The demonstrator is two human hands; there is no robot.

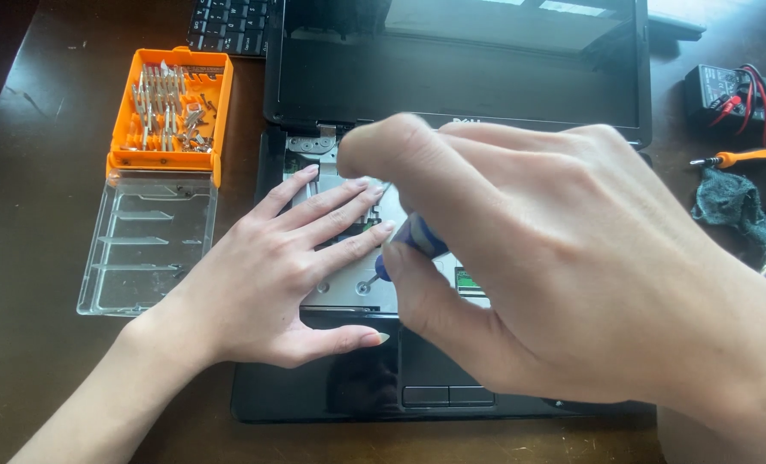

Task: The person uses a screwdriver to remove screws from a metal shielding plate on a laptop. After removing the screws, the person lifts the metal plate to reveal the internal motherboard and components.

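In the head view a black laptop (357, 387) lies open on the dark brown bench (39, 344), its keyboard taken off so that a grey metal plate (349, 288) with small screw holes shows between the screen hinge and the black palm rest with its touchpad. The left hand (271, 275) lies flat and released on that plate, fingers spread toward the far right, thumb resting along the near edge by the palm rest; it grasps nothing. The right hand (555, 258) fills the middle and right of the view, its grip clenched on a small screwdriver (413, 241) with a blue handle and a thin shaft, held between thumb and fingers; the tip points down at the plate just right of the left fingertips. At the far left of the bench sits an orange bit case (173, 107) full of loose silver bits, with its clear plastic lid (147, 241) folded open toward the near side. The loose black keyboard (228, 26) lies at the far edge behind the screen. At the far right are a multimeter (735, 90) with red leads, an orange-handled screwdriver (739, 157) and a dark green cloth (731, 206).
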